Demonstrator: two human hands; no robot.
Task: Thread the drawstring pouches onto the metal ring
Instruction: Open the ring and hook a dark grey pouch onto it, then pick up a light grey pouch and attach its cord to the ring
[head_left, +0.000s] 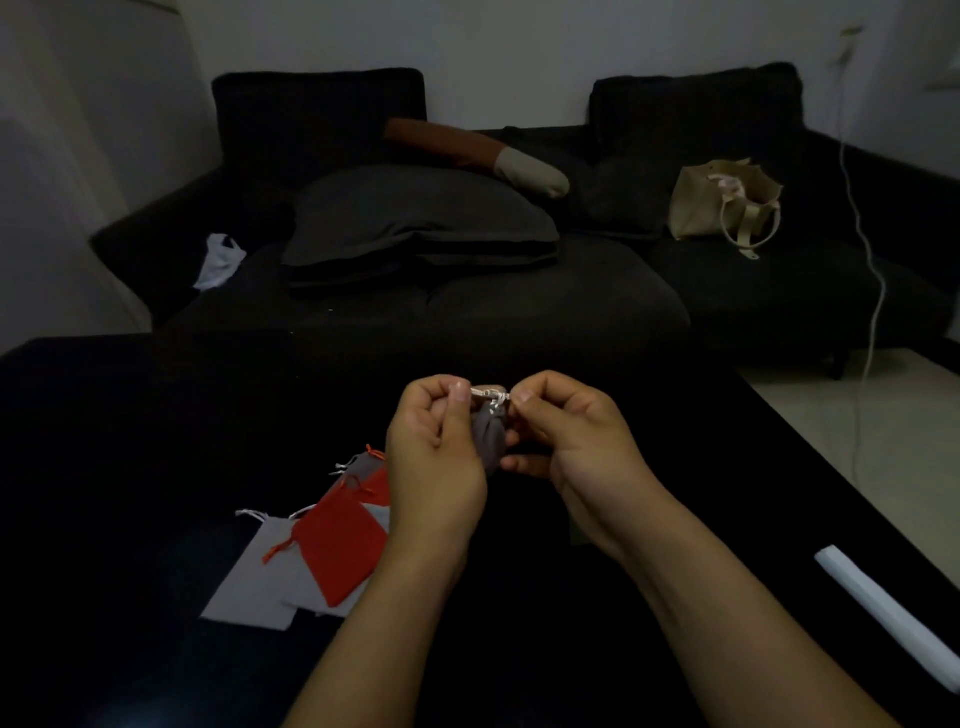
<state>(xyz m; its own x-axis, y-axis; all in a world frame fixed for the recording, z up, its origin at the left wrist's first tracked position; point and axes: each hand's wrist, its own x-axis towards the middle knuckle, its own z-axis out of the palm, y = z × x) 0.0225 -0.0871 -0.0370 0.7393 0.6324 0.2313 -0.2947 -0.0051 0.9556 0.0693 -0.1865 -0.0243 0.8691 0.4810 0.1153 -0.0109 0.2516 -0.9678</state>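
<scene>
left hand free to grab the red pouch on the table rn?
Probably not yet: the left hand is pinching the grey pouch's cord. The red pouch lies uncovered just beside that wrist, so access is free once it lets go.

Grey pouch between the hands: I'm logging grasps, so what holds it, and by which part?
Both hands, left and right, pinch the grey pouch at its white drawstring top.

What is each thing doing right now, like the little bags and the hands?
Left hand: curled, pinching the white drawstring.
Right hand: curled, pinching the drawstring's other side.
Grey pouch: hanging between both hands, top cinched.
Metal ring: too hidden to tell.
Red pouch: lying flat on the table, untouched.
Light grey pouch: flat, partly under the red one.
Beige tote bag: upright on the sofa, open.
</scene>
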